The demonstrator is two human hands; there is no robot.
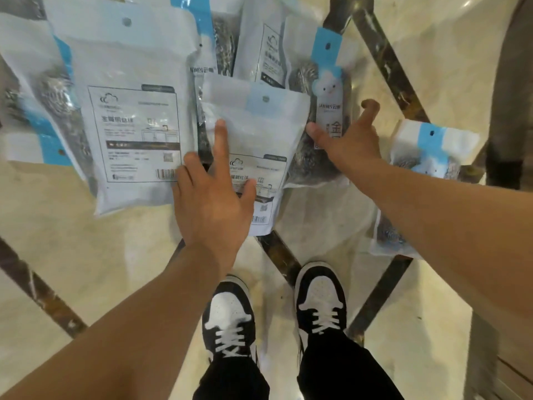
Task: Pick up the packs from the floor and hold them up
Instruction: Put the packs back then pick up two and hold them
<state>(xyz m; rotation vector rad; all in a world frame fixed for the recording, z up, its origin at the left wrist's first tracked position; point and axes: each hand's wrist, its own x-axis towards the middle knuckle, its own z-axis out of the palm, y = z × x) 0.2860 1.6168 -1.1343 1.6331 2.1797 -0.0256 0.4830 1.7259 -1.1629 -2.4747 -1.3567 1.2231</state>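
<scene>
Reaching down with left hand (213,197) and right hand (350,140), both released, fingers spread, grasping nothing. Packs (253,140) lying flat on the floor (317,220), directly beneath and just beyond both hands. Pickup seemingly only starting; next, closing fingers around pack edges, then lifting.

Colours as I read them from the head view. Packs: the large pack (129,111) is frosted white with black printed text, a dark band and a striped barcode. The centre pack (259,134) is white too, with a pale blue tab at its top. The right pack (328,82) carries a bright blue strip; silver-grey shows through. Floor (447,53) is cream marble with dark brown veined bands. Shoes (230,316) black and white, white laces; trousers (340,368) black.
</scene>
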